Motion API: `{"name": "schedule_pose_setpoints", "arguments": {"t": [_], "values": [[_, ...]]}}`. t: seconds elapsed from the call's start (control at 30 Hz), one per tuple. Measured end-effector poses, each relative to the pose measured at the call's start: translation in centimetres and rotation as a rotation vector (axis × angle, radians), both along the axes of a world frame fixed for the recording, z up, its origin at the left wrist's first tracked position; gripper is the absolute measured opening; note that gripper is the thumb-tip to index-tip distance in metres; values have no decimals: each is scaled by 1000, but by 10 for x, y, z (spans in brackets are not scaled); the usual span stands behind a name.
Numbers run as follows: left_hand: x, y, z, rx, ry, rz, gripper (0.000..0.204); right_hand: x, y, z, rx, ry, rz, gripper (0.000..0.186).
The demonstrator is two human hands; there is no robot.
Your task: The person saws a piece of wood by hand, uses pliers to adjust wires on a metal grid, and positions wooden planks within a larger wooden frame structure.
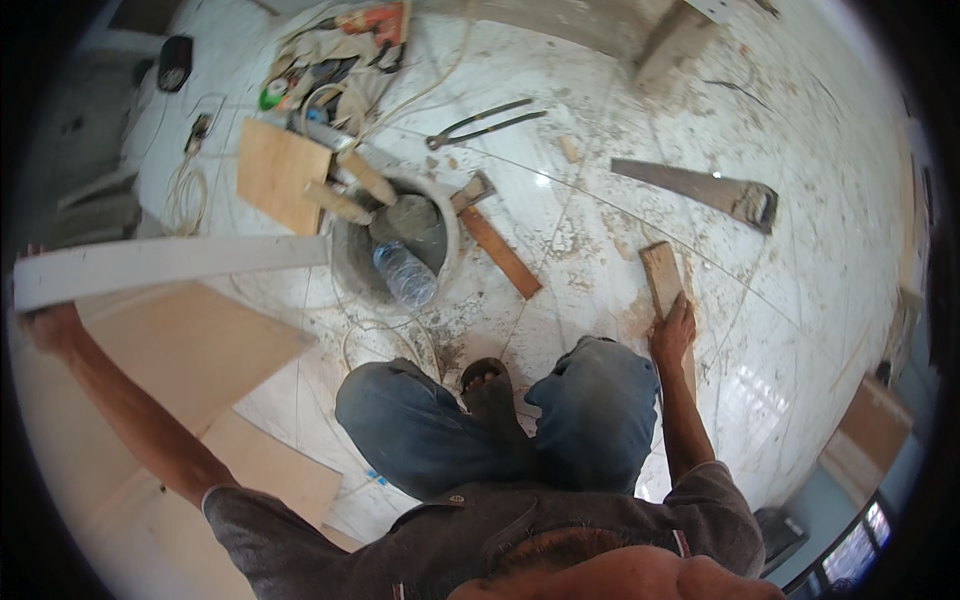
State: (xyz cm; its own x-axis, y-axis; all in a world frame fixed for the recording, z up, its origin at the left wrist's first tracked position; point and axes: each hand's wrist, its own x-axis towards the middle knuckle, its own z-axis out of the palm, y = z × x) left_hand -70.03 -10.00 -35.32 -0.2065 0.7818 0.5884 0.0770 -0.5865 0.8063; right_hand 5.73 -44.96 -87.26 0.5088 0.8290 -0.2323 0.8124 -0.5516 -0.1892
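My left hand point(52, 325) grips one end of a long white board point(170, 265) at the far left; the board reaches toward a grey bucket point(442, 285) holding a plastic bottle point(405, 275). My right hand point(675, 325) is wrapped round a short wooden plank point(660, 270) beside my right knee, low on the tiled floor. Right of the bucket lie a reddish wood strip point(500, 250) and a dark-headed tool point(470, 190). Above the plank lies a handsaw point(690, 185).
Long-handled pincers point(480, 120) lie beyond the bucket. A tool bag point(330, 60), cables point(185, 200) and a small plywood square point(275, 170) are at upper left, larger plywood sheets point(200, 350) at lower left. A concrete post point(660, 45) stands at the top right.
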Motion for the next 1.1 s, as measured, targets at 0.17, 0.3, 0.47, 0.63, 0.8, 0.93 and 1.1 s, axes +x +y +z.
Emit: {"name": "schedule_pose_setpoints", "arguments": {"t": [0.17,0.3,0.47,0.63,0.8,0.93,1.1], "values": [[121,-12,-24,1,111,514,55,-2,4,11,17,4,0,76],[108,-8,-24,54,84,459,65,-4,5,14,-8,21,-36,75],[111,-8,-27,48,151,522,59,-4,5,11,-33,1,-44,77],[104,-5,-31,35,122,513,69,-3,5,9,-13,2,-57,78],[99,-8,-25,22,101,506,81,-3,12,22,-54,86,-71,78],[79,-7,-22,20,33,372,73,8,16,46,-250,155,-24,76],[95,-15,-45,-62,-70,235,61,45,38,109,-307,373,166,57]]}}
